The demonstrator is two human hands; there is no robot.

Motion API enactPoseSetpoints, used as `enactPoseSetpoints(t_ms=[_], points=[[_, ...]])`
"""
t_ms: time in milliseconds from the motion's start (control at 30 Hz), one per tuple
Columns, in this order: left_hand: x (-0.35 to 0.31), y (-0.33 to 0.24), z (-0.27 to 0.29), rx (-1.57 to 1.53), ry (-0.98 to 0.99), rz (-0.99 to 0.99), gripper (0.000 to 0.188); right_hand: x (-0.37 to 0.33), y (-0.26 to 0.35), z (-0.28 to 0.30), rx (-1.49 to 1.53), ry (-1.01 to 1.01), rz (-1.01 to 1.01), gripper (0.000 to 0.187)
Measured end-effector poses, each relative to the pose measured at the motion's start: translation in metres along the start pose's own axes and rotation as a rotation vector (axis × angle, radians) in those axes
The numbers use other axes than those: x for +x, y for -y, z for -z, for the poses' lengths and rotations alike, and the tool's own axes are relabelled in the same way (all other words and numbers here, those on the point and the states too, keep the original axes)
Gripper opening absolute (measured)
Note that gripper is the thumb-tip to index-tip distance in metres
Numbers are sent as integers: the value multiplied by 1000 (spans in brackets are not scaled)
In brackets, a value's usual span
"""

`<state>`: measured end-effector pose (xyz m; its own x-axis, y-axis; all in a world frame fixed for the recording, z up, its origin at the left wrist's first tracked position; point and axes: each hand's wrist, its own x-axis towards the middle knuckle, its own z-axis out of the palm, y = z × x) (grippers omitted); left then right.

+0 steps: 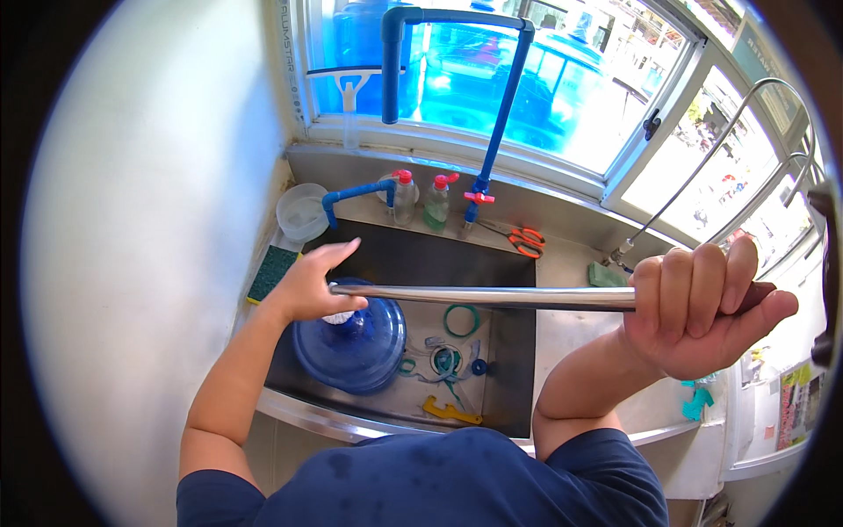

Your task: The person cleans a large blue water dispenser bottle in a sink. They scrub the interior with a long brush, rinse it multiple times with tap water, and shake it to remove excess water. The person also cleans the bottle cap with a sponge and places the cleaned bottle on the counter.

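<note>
My right hand [702,307] is closed around the dark handle of a long shiny metal rod [492,298], held level across the sink. The rod's far end lies at my left hand [307,283], whose fingers are spread with the rod tip between them. Just below that hand a round blue water jug [351,351] stands in the dark sink [474,250]. Something white shows at its neck, partly hidden by my fingers. Whether the rod's tip touches the jug cannot be made out.
Inside the sink lie a yellow tool [451,411], a green ring [461,321] and several loose strips. Behind it stand a clear tub [301,212], two red-capped bottles, orange-handled scissors [527,241] and a tall blue pipe [505,114]. A green sponge [274,274] rests left.
</note>
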<state>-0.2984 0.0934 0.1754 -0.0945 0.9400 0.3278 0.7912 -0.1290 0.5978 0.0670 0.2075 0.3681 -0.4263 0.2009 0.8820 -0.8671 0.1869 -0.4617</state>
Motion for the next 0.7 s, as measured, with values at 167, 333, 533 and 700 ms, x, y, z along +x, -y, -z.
enactPoseSetpoints(t_ms=[167, 333, 533, 700], points=[[22, 8, -22, 194, 443, -95, 37, -17, -9, -1, 29, -79, -2, 57], [1, 43, -42, -91, 119, -126, 33, 54, -29, -24, 229, -12, -112, 47], [-17, 39, -41, -74, -87, -35, 32, 23, -33, -35, 394, -129, -55, 56], [-10, 33, -62, 94, 16, -221, 19, -40, 2, -27, 141, -61, 121, 55]])
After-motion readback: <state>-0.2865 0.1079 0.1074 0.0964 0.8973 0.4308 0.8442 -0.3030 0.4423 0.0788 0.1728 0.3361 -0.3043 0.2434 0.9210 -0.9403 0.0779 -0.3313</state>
